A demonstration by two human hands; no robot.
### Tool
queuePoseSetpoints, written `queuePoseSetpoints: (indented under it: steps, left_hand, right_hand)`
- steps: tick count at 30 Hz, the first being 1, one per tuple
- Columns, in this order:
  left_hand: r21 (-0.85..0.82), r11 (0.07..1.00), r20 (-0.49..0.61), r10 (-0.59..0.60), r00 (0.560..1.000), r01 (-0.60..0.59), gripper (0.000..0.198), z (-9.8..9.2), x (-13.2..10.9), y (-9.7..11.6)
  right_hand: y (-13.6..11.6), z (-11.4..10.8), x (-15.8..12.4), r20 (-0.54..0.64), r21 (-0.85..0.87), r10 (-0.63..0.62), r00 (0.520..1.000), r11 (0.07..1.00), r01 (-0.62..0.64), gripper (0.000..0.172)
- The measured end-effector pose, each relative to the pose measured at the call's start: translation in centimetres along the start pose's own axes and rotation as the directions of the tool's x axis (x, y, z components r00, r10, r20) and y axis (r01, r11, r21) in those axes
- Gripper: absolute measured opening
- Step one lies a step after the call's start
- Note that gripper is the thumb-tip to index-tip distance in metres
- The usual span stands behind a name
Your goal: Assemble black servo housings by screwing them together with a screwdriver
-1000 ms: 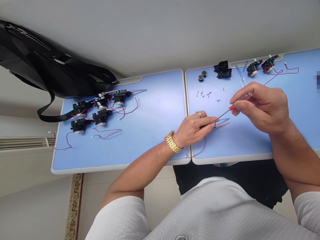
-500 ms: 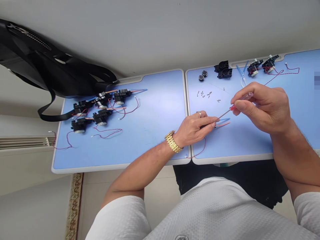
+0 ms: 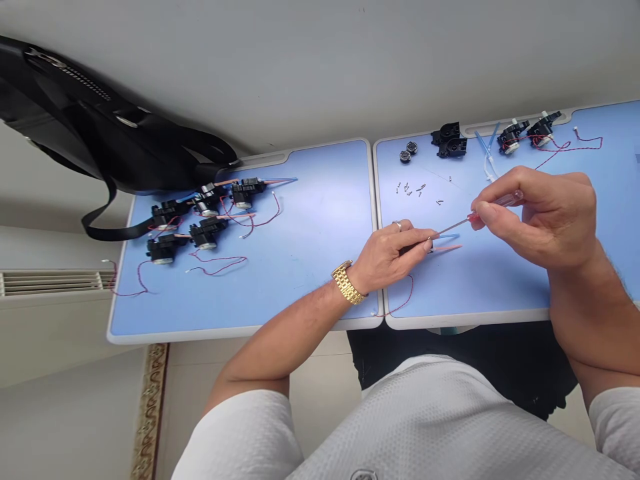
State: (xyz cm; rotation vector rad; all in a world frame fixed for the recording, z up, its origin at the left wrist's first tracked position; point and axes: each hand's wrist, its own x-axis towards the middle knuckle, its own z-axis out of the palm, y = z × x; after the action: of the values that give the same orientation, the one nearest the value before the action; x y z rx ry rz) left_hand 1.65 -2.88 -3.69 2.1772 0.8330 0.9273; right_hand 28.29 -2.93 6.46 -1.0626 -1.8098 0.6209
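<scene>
My right hand (image 3: 543,213) is closed on a small screwdriver (image 3: 453,227) with a clear and red handle. Its thin shaft slants down to the fingertips of my left hand (image 3: 395,253). Those fingers are pressed around a small dark part, mostly hidden under them. Blue and orange strips (image 3: 450,248) stick out to the right of the fingertips, and a red twisted wire (image 3: 411,293) hangs below. Several small screws (image 3: 407,189) lie on the blue table beyond my left hand.
Two round parts (image 3: 405,157), black housings (image 3: 453,147) and two black assemblies (image 3: 513,137) sit at the back right. Several wired black assemblies (image 3: 207,233) are on the left table (image 3: 310,267). A black bag (image 3: 100,127) leans at the back left.
My right hand has moved slightly right with the screwdriver, whose shaft now lies a little flatter. My left hand has stayed nearly in place. The view has shifted slightly.
</scene>
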Motion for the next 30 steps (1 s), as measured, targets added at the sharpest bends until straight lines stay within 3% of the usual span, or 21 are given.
queuePoseSetpoints:
  steps: [7, 15, 21, 30]
  left_hand:
    - [-0.029, 0.997, -0.002, -0.073, 0.997, 0.073, 0.037, -0.4, 0.1, 0.4]
    - [-0.171, 0.951, 0.061, -0.252, 0.966, 0.259, 0.05, -0.9, 0.4, 0.7]
    - [-0.256, 0.915, 0.067, -0.306, 0.95, 0.313, 0.04, -1.1, 0.7, 0.8]
    - [-0.255, 0.912, 0.086, -0.309, 0.947, 0.32, 0.04, -1.1, 0.9, 1.0]
  right_hand:
    - [0.8, 0.4, 0.0, -0.095, 0.007, -0.189, 0.977, 0.982, 0.19, 0.016]
    - [0.5, 0.7, -0.5, -0.188, 0.029, -0.178, 0.966, 0.982, 0.186, 0.019]
    - [-0.2, 0.4, -0.5, -0.116, 0.002, -0.169, 0.979, 0.985, 0.17, 0.027]
    - [-0.7, 0.3, -0.4, -0.017, -0.042, -0.152, 0.988, 0.988, 0.152, 0.034]
